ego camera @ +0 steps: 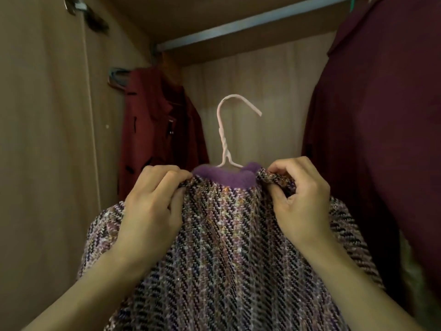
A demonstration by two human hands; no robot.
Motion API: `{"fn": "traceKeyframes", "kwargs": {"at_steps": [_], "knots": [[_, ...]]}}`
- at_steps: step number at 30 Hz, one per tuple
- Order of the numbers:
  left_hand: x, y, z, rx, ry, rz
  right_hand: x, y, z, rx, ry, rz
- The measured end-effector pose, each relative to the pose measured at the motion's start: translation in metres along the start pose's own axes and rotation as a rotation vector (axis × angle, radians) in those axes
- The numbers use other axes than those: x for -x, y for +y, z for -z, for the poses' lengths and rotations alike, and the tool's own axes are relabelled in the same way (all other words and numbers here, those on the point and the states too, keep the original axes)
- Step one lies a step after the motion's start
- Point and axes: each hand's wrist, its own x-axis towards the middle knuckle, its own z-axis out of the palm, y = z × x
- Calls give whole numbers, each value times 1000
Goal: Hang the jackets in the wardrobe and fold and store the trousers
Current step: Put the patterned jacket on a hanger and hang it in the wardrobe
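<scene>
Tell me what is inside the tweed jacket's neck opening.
Inside the tweed jacket shows a purple fleecy lining and the pink wire hanger, whose hook sticks out. The hanger's shoulders are covered by fabric.

purple-black tweed jacket [226,247], pale pink hanger [225,139], seemingly maroon coat [157,130]
</scene>
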Motion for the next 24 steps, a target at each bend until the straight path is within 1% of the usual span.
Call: {"fn": "traceKeyframes", "kwargs": {"at_steps": [6, 10, 19, 24], "knots": [[-42, -37, -16, -167, -7, -20, -47, 29, -57, -76, 43, 42], [-67, -73, -21, -251, -2, -92, -74, 40, -99, -93, 48, 103], [-116, -147, -45, -353, 29, -209, -122, 75, -190, -45, 148, 273], [-135, -172, -76, -355, 41, -205, -146, 104, -224, -17, 160, 261]]}}
